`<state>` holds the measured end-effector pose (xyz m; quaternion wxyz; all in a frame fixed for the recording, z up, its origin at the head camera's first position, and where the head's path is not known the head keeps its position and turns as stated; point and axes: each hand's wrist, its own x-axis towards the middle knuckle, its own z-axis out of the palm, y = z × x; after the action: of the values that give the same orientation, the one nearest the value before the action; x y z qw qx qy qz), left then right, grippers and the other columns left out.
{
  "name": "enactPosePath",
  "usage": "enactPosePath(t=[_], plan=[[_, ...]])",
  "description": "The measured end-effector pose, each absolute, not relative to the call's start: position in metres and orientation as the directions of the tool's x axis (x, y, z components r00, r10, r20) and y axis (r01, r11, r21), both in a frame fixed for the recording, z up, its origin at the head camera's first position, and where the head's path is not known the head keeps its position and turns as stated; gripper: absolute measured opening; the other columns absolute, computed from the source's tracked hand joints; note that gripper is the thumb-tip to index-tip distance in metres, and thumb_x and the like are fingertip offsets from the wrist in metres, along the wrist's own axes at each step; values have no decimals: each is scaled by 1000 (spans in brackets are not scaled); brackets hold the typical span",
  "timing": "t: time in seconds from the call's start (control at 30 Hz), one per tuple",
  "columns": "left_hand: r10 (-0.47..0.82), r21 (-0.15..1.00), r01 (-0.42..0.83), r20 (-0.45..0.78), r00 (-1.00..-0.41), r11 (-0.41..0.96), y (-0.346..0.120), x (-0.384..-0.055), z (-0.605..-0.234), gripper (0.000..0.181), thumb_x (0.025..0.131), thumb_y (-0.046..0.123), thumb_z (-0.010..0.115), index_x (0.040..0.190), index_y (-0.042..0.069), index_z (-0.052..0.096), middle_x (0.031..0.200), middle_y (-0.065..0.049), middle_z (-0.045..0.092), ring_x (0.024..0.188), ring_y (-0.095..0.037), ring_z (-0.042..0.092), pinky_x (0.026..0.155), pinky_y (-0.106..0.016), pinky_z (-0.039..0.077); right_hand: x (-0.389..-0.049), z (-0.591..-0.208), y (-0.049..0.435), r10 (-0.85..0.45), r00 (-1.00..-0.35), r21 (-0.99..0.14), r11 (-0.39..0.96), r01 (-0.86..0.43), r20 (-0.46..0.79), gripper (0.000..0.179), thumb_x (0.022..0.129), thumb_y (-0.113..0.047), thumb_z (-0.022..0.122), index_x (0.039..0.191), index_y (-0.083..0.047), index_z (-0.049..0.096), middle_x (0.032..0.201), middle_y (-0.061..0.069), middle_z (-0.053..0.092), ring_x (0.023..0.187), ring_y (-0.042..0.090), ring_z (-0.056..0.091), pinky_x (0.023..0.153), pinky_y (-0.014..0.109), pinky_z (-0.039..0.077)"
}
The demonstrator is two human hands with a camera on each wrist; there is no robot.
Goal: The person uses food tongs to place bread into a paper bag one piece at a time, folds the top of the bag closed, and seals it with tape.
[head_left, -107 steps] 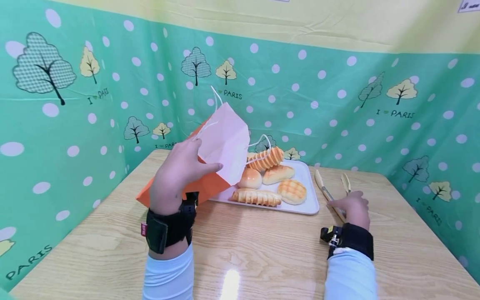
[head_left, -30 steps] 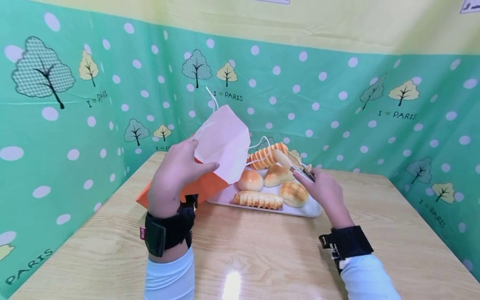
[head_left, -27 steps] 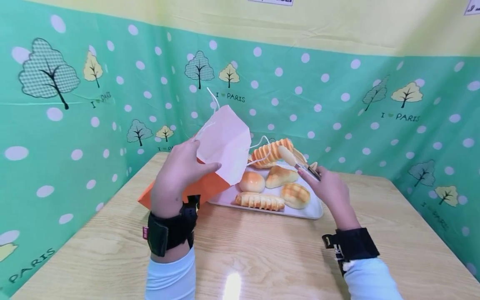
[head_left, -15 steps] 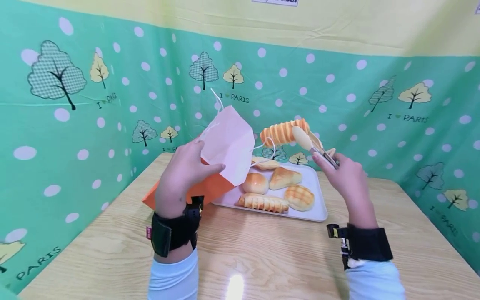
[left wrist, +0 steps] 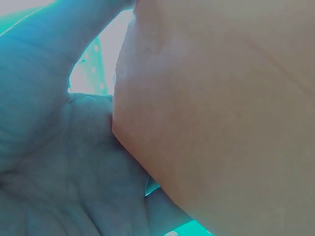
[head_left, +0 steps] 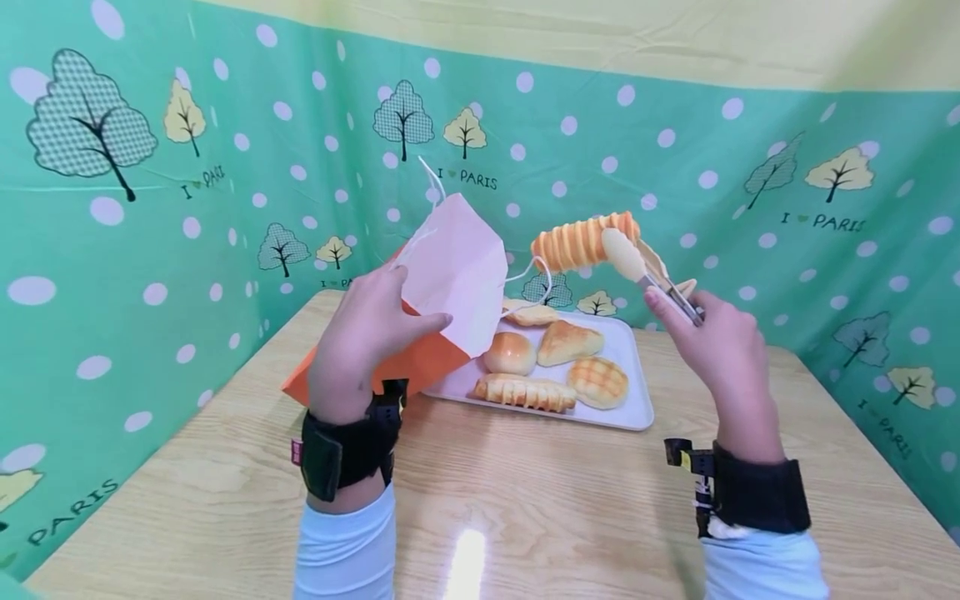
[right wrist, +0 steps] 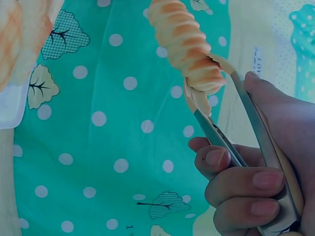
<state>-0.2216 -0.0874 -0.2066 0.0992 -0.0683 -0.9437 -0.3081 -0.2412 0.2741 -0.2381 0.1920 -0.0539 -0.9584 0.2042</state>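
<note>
My left hand (head_left: 369,332) grips the rim of an orange paper bag (head_left: 420,360) that lies tilted, its pale inside facing right and white string handles sticking out. The left wrist view is mostly filled by the bag's side (left wrist: 211,108) and the palm. In my right hand (head_left: 720,342) is a pair of tongs (head_left: 663,287), fingers wrapped round the metal arms. The tongs' tips pinch one end of a ridged, spiral bread roll (head_left: 581,242), held in the air above the tray's far side. The right wrist view shows the roll (right wrist: 184,44) between the tips.
A white tray (head_left: 641,404) carries several breads: a round bun (head_left: 510,353), a triangular pastry (head_left: 570,343), a grid-marked bun (head_left: 597,382), a ridged long bread (head_left: 525,392) and a flat one (head_left: 529,313) behind. The bag covers the tray's left end. A patterned curtain (head_left: 660,167) surrounds the wooden table (head_left: 570,500).
My right hand took the tongs from the table, caught the spiral bread roll and lifted it off the tray, then up and rightward. My left hand has kept its grip on the bag.
</note>
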Motion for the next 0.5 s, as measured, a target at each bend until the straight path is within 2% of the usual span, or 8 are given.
enactPosePath(t=[0.5], plan=[[66, 558, 187, 229, -971, 808, -87, -221, -207, 73, 78, 34, 72, 135, 0, 42, 129, -15, 50, 105, -28, 48, 88, -42, 45, -220, -222, 271, 229, -904, -436, 898, 53, 360, 77, 81, -75, 33, 106, -5, 52, 80, 18, 51, 67, 32, 46, 48, 35, 32]])
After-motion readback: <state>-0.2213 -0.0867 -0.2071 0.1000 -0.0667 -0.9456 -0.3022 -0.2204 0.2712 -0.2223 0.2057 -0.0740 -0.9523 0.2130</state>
